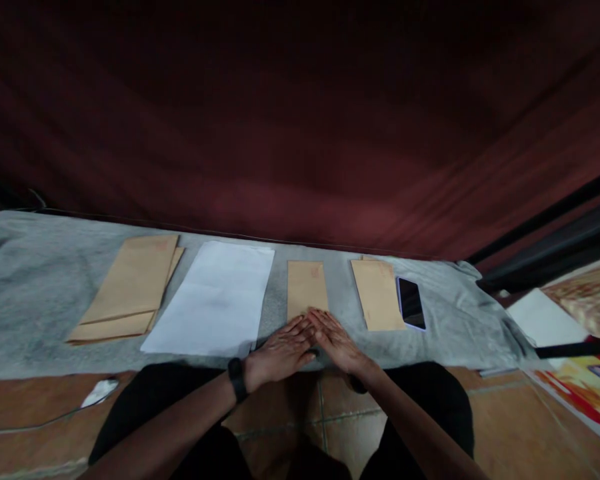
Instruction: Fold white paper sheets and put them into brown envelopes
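Observation:
My left hand (283,348) and my right hand (336,341) lie flat, fingers stretched out, on the near end of a small brown envelope (307,285). Their fingertips meet over it. The envelope rests on a grey cloth (30,293) spread on the floor. A black band sits on my left wrist. To the left lie white paper sheets (215,297) and a stack of larger brown envelopes (127,287). To the right lies another brown envelope (377,293) with a dark phone (411,302) beside it.
A dark red curtain (300,133) hangs behind the cloth. My knees in black rest on brown floor tiles (30,407). A white charger with cable (99,392) lies at left. Colourful printed sheets (580,373) and black bars (555,220) are at right.

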